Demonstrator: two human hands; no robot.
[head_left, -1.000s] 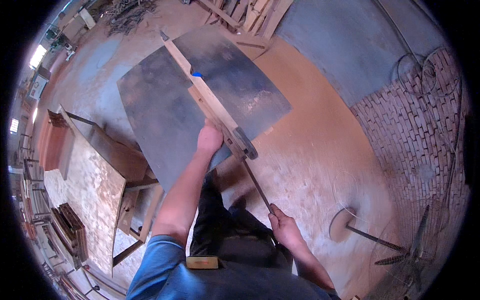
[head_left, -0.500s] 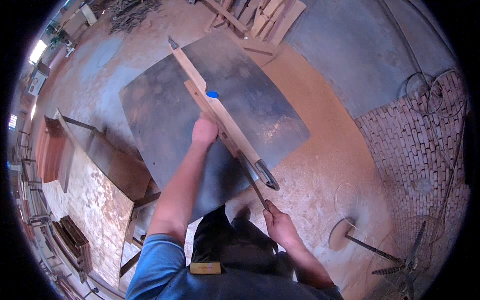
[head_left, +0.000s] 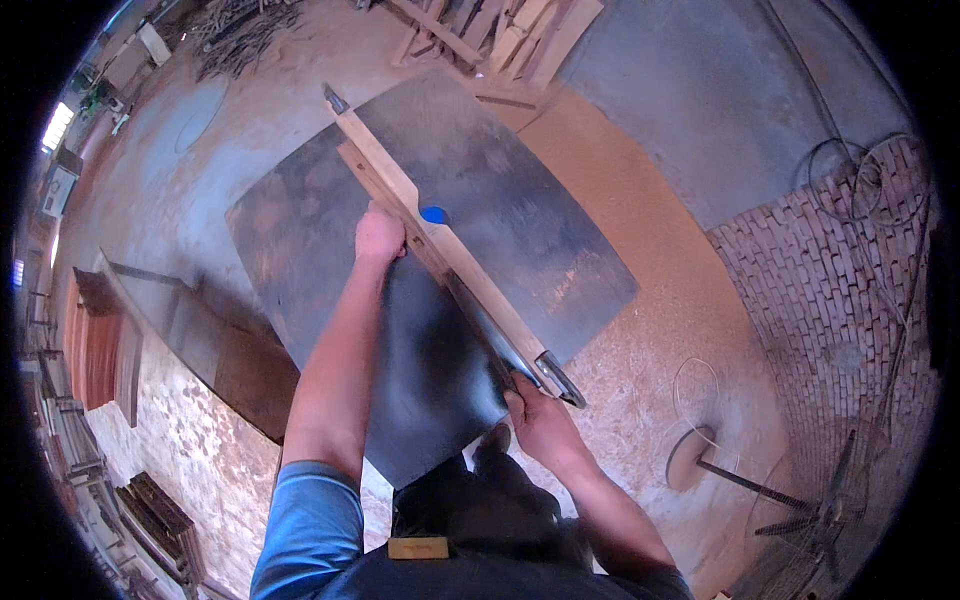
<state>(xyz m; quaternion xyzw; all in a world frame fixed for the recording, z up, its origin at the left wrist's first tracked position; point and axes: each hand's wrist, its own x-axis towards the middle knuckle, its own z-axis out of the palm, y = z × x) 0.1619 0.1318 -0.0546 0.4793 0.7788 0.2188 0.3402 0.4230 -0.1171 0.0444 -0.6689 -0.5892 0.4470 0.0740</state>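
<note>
Left hand (head_left: 378, 236) reaches far out, fingers curled down onto the left edge of the long wooden straightedge (head_left: 432, 228), pressing it to the dark board (head_left: 470, 190). Grip looks closed over the wood, though the fingertips are hidden under the hand. Right hand (head_left: 530, 415) is at the near end, closed around something slim by the metal clamp end (head_left: 560, 378) of the straightedge; cannot tell exactly what it holds, as the palm covers it.

The straightedge lies diagonally across the dark board, from far left to near right, and a small blue round thing (head_left: 434, 214) sits on it just right of the left hand. A second thinner wood strip seems to run along its left side. The board is propped off the floor and tilts toward the person, its near corner over the legs.

Doing it well, as a judgement: keep the left hand pressing flat so the straightedge does not pivot, hold the near end firm against the board edge, and move the right hand along the guide without lifting. The risk is the guide sliding on the smooth dark face.

Around: sawdust floor (head_left: 640, 230) to the right, brick paving (head_left: 830, 300) further right, a fan (head_left: 820, 515) at the near right, and timber offcuts (head_left: 500, 35) beyond the board.
</note>
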